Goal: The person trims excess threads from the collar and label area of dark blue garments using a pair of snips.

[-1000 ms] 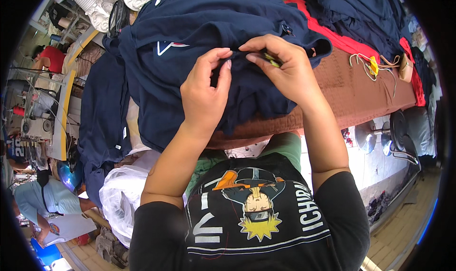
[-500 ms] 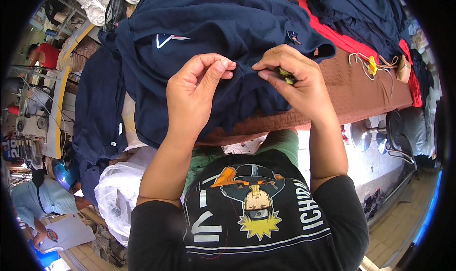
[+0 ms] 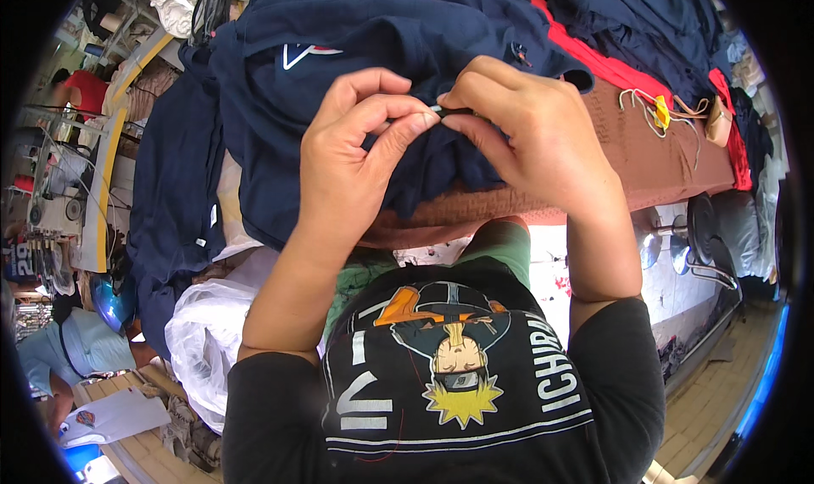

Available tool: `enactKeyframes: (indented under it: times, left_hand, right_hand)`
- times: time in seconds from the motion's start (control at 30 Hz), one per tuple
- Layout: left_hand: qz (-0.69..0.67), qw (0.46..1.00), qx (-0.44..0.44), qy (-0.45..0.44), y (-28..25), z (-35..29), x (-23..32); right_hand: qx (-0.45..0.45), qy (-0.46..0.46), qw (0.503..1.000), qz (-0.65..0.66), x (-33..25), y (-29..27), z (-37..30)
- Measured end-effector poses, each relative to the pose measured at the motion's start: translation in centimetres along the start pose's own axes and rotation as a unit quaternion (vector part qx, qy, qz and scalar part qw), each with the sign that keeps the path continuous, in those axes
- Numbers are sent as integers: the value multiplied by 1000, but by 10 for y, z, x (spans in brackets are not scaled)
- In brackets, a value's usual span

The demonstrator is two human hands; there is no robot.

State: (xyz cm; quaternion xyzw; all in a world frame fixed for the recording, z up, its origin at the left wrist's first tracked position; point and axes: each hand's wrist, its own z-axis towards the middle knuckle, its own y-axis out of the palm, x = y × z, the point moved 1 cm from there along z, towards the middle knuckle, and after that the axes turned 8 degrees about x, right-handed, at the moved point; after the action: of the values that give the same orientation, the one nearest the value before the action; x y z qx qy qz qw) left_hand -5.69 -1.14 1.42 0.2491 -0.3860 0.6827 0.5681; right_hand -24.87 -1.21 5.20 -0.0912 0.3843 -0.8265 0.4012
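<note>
A navy blue garment (image 3: 280,94) with a white triangular emblem lies spread over the table in front of me. Above it, my left hand (image 3: 360,141) is closed in a pinch of thumb and forefinger, its other fingers curled. My right hand (image 3: 534,132) is closed too, its fingertips meeting the left ones. Between the two hands shows the pale tip of a small dark thing (image 3: 437,108), mostly covered by the right fingers. Its kind cannot be made out, nor what the left fingertips pinch.
Brown cloth (image 3: 627,145) covers the table's right part, with cords and a yellow piece (image 3: 661,111) on it. Red cloth (image 3: 572,47) and more navy garments (image 3: 653,26) lie beyond. White plastic bags (image 3: 208,331) stand at lower left. Another person (image 3: 89,348) works at the left.
Both hands have come together, fingertips now touching above the garment. The right hand has turned, hiding the yellow-green thing seen in its palm before. The garment's pinched dark edge no longer shows between them.
</note>
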Motion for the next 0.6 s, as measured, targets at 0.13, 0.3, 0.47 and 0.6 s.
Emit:
enactKeyframes:
  times: [0.13, 0.3, 0.47, 0.6]
  left_hand:
    - [108, 962, -146, 204, -36, 12, 40]
    - [97, 956, -93, 262, -71, 11, 66]
    - [38, 980, 5, 197, -52, -4, 45]
    - [273, 932, -43, 234, 17, -32, -5]
  right_hand:
    - [74, 20, 996, 38, 10, -7, -7]
    - [107, 111, 981, 118, 17, -24, -20]
    - [75, 103, 986, 107, 23, -19, -37]
    - [54, 102, 982, 150, 28, 1, -43]
